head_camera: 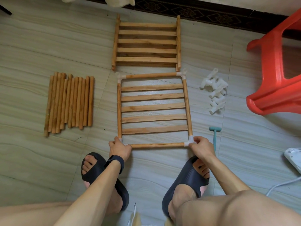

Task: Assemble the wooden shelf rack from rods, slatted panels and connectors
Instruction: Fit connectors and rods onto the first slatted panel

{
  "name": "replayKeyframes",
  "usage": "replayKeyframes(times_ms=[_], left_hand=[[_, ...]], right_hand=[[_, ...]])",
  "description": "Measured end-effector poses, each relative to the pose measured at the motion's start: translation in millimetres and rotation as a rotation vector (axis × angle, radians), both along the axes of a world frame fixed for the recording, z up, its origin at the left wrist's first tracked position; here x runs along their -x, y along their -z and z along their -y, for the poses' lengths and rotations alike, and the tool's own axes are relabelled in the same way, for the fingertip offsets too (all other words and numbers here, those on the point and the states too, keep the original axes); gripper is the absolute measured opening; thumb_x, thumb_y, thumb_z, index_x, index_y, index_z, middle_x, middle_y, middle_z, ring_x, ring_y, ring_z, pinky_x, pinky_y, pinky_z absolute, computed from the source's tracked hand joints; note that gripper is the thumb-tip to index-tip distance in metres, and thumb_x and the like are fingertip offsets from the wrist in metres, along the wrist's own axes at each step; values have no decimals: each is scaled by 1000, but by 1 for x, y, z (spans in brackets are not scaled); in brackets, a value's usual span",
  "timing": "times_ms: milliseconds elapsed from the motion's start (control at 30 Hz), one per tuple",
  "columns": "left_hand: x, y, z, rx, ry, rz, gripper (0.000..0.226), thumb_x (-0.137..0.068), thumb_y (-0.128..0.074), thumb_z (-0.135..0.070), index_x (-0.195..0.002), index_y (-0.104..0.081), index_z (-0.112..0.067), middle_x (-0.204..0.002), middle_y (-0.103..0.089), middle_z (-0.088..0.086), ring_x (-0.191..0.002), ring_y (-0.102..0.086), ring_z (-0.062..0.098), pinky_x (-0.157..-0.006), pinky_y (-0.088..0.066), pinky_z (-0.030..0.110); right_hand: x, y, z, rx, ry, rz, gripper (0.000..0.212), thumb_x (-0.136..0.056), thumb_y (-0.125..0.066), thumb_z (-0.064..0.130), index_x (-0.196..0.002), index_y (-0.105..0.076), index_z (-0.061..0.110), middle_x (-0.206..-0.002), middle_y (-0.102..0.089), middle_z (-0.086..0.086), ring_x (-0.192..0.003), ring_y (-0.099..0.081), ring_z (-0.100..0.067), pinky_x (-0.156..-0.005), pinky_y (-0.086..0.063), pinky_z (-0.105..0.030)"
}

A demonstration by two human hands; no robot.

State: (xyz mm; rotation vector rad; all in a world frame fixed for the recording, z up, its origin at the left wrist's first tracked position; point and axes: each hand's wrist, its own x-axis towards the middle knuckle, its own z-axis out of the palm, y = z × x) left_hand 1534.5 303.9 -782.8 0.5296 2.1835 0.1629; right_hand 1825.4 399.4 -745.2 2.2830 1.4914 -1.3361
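Observation:
A slatted panel [154, 108] lies flat on the floor in front of me, framed by a far rod [150, 75] and a near rod [157, 145]. White plastic connectors sit at its corners. My left hand [118, 148] grips the near left corner, covering the connector there. My right hand [201, 148] pinches the near right corner connector [191, 141]. Beyond it lies a stack of slatted panels [146, 44]. A row of loose rods [70, 101] lies to the left. A pile of white connectors [215, 91] lies to the right.
A red plastic stool [275, 62] lies tipped at the right. A small teal mallet [215, 136] lies beside my right hand. A white device [293, 159] with a cable sits at the right edge. My feet in dark slippers [104, 176] rest just behind the panel.

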Motion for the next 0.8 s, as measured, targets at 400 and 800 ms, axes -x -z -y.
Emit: replayKeyframes(times_ms=[400, 800], left_hand=[[-2, -4, 1, -7, 16, -3, 80, -92, -60, -25, -157, -17, -12, -151, -27, 13, -125, -50, 39, -101, -47, 41], [-4, -8, -24, 133, 1196, -505, 104, -90, -61, -14, -156, 18, -13, -166, -1, 13, -153, -3, 33, -122, -12, 54]], right_hand=[[-7, 11, 2, -94, -115, -6, 51, -92, -66, 25, -140, -53, 12, -137, -57, -12, -123, -54, -29, -95, -45, -35], [20, 18, -21, -278, -1130, 436, 89, -93, -53, 10, -159, 6, 11, -168, -1, -12, -155, 3, -31, -123, -2, -52]])
